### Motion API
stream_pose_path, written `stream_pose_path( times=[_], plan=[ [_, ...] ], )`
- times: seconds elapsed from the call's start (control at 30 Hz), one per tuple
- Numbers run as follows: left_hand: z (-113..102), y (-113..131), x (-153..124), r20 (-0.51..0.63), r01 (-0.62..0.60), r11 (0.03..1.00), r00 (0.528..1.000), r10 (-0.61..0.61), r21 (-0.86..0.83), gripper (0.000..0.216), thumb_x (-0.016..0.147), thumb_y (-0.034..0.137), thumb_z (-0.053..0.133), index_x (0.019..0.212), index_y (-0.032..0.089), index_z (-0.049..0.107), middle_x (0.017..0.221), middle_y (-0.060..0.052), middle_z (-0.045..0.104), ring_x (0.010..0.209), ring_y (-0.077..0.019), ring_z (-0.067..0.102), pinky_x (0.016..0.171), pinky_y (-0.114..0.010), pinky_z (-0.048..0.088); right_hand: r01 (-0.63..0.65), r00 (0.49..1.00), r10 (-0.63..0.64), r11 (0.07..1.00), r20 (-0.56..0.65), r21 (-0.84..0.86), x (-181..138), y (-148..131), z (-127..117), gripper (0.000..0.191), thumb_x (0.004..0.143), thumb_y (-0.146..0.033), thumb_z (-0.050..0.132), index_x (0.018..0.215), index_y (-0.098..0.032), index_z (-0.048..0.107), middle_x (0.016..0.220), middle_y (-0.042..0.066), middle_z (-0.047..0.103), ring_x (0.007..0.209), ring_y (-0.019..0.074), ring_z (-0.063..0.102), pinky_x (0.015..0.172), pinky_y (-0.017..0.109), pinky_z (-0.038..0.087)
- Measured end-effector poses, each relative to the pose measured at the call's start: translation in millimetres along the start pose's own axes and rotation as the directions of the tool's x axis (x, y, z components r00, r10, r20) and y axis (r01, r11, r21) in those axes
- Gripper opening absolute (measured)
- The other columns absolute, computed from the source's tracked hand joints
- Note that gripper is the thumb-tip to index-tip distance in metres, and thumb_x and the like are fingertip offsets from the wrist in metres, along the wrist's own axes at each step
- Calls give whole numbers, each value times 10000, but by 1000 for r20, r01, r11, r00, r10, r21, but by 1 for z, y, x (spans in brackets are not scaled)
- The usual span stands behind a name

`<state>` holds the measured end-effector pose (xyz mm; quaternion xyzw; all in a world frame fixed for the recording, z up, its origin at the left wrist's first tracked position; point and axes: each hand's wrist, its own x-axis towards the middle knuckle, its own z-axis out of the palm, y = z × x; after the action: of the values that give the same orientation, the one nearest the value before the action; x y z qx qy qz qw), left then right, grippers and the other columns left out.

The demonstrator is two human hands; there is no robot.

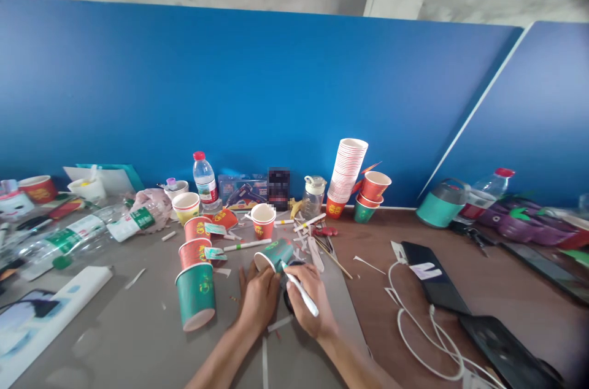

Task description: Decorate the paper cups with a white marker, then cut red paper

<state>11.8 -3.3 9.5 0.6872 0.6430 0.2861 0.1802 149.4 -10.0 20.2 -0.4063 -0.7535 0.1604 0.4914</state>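
A green paper cup (pixel 281 249) lies tipped on its side on the grey mat, its open mouth facing left. My left hand (pixel 258 294) is closed against the near side of this cup and steadies it. In my right hand (pixel 321 298) is a white pen (pixel 301 291), its pale-blue tip touching or very close to the cup's wall. Part of a dark round object (pixel 288 300) shows between my hands, mostly hidden. Left of my hands is a row of upside-down cups, with a green cup (pixel 196 298) nearest me and red cups (pixel 193 254) behind it.
Paper scraps (pixel 301 248) and a green-white stick (pixel 247 245) lie beyond my hands. Farther back stand a red cup (pixel 264 228), glass jar (pixel 313 197), tall cup stack (pixel 348 171) and water bottle (pixel 205 183). Right are a phone (pixel 435 281) and white cable (pixel 405 327).
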Motion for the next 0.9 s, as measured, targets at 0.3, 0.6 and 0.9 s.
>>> stream_pose_path(
  times=[0.3,0.6,0.9],
  plan=[
    [1,0,0,-10,-5,1000,1000,5,3,306,853,229,347,815,257,649,988,-43,706,1193,-286,449,1057,-581,109,29,1000,-29,995,-4,-96,2,4,2,212,782,-144,431,909,-196,592,762,41,665,720,209,610,775,389,421],
    [0,0,0,-16,-5,1000,1000,5,6,304,859,236,345,820,257,646,1012,-43,702,1198,-287,448,1051,-585,117,-12,1000,12,996,-4,-92,-1,8,4,210,793,-157,423,905,-191,598,786,56,680,743,222,610,776,405,423],
    [1,-2,0,-1,-21,999,1000,21,30,291,861,236,340,807,251,626,989,-32,699,1200,-300,445,1038,-615,115,7,1000,-9,991,-17,-135,-1,5,5,220,795,-134,430,934,-191,591,802,52,670,752,218,598,768,406,419]
  ],
)
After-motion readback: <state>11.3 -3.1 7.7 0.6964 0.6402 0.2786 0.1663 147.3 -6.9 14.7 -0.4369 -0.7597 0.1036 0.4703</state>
